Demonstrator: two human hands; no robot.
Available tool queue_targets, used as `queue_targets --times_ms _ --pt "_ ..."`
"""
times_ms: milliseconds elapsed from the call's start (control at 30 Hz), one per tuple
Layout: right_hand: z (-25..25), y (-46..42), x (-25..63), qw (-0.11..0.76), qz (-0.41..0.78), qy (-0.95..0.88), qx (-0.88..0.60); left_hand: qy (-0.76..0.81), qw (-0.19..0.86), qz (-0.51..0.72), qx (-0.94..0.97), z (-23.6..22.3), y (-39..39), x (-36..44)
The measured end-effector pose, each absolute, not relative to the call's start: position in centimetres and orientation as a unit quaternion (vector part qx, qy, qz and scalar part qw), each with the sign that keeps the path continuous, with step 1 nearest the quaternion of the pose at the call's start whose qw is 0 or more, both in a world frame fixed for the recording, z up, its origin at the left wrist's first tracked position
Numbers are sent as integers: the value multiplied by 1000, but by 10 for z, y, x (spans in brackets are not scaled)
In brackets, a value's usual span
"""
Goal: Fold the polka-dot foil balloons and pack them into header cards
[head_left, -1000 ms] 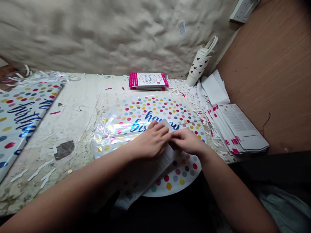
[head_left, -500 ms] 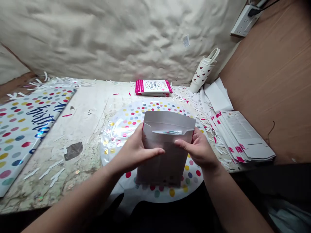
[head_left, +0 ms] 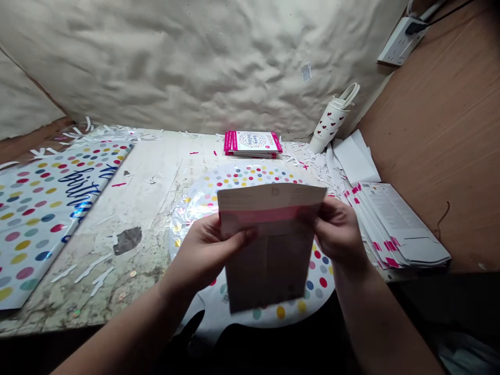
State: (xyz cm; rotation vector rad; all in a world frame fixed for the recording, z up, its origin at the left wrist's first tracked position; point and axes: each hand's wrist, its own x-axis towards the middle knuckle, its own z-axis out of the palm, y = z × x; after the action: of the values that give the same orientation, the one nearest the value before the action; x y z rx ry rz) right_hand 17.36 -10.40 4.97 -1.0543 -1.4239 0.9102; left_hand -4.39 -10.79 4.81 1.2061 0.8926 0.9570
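Packet (head_left: pixel 267 265) is shifted, its slot no longer visible; over dotted disc (head_left: pixel 250 176), it is gripped by fingers of left hand (head_left: pixel 207 247) at 9 o'clock, right hand (head_left: pixel 339 229) at 3, presumably for steadiness.

The grey envelope (head_left: pixel 269 260) is banded in pink; the white balloon (head_left: pixel 250 176) is dotted in many colours.

Both hands (head_left: pixel 201 249) in pinch grips, forearms (head_left: pixel 133 317) angled inward.

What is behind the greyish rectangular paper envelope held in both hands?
Behind the envelope, a round white plastic sheet with coloured dots shows around its edges; the sheet's middle is covered and unseen.
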Motion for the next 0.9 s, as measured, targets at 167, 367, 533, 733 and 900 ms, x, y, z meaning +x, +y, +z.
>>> queue_targets --times_ms 167,367,533,733,900 --pt "20 -85 174 401 133 -684 -594 458 715 265 457 8 -102 -42" --pt "-1 -120 138 281 138 -830 -462 492 725 296 379 -15 -120 -31" --pt "-3 -126 131 241 105 -837 -480 496 700 321 400 -11 -126 -28" --pt "5 -121 145 262 178 -816 -483 497 698 311 411 -7 -128 -29" --pt "23 -129 134 119 51 -878 -461 497 659 296 481 3 -128 -27"
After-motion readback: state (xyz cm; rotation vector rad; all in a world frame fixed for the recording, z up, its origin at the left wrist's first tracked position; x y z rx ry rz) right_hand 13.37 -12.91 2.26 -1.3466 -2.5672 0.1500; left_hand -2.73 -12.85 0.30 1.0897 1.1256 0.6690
